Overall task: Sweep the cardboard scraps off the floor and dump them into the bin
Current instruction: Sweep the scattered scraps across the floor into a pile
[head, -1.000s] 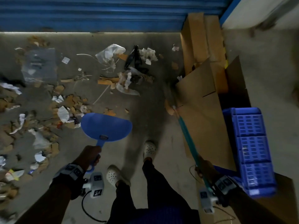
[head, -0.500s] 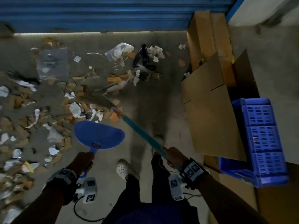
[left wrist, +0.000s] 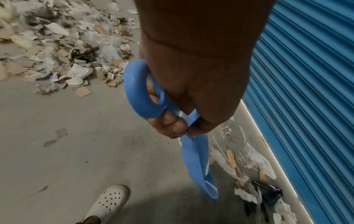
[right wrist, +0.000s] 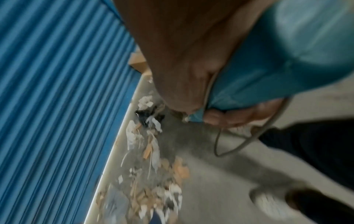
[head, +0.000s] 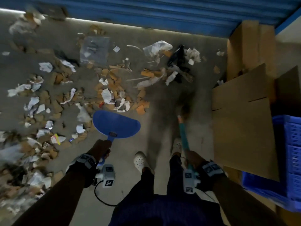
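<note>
Cardboard scraps [head: 112,82] mixed with crumpled paper lie strewn over the concrete floor, thickest at the left [left wrist: 57,60]. My left hand [head: 101,150] grips the handle of a blue dustpan [head: 116,123], held above the floor just in front of the scraps; in the left wrist view my fingers [left wrist: 168,124] curl round the dustpan's handle loop [left wrist: 141,94]. My right hand [head: 191,158] grips the teal handle of a broom [head: 183,131], whose blurred bristle end [head: 185,108] is right of the scrap pile. The teal handle [right wrist: 277,50] fills the right wrist view.
A blue slatted crate [head: 290,160] stands at the right, partly under a large flat cardboard sheet [head: 241,121]. More cardboard boxes [head: 247,49] lean in the far right corner. A blue roller shutter [head: 162,12] closes the far side. My white clogs [head: 139,161] stand on bare floor.
The broom has swung from the left, in among the scraps, back to the right. My right hand moved right with it. The view has turned left, showing more of the litter.
</note>
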A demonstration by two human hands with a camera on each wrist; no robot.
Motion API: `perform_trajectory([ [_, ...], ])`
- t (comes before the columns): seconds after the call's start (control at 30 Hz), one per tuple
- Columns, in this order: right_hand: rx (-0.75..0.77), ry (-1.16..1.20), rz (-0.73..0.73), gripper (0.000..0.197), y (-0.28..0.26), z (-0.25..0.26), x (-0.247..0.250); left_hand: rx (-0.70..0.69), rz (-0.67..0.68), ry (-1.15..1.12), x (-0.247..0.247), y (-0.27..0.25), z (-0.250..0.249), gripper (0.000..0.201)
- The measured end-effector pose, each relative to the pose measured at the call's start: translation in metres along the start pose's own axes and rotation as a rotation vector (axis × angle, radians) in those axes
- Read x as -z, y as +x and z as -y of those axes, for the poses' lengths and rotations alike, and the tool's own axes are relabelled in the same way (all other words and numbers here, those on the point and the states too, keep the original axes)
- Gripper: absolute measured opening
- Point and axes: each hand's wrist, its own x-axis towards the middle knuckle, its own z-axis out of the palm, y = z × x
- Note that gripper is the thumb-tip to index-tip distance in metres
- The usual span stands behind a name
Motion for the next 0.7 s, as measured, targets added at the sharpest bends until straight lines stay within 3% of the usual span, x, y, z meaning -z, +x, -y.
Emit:
perform_trajectory([
  [0.1,-0.026,-0.109,0.125,0.038,0.001,0.018,-0.059,0.022,-0.022,-0.057,0.021,0.003,0.021,0.025],
  [0.23,0.02,-0.228,0.204,0.054,-0.021,0.05,-0.077,0.074,-0.066,-0.048,0.041,0.001,0.034,0.026],
  [0.37,0.16,-0.203,0.117,0.045,-0.038,0.07,-0.043,0.065,-0.085,-0.03,0.044,0.003,0.016,0.027],
  [0.5,0.301,-0.153,-0.02,0.041,-0.055,0.073,0.008,-0.039,-0.038,-0.035,0.022,0.01,-0.041,0.035],
  [0.7,0.267,0.233,-0.207,0.05,-0.019,0.097,0.1,-0.194,0.086,0.062,-0.043,0.021,-0.161,0.028],
])
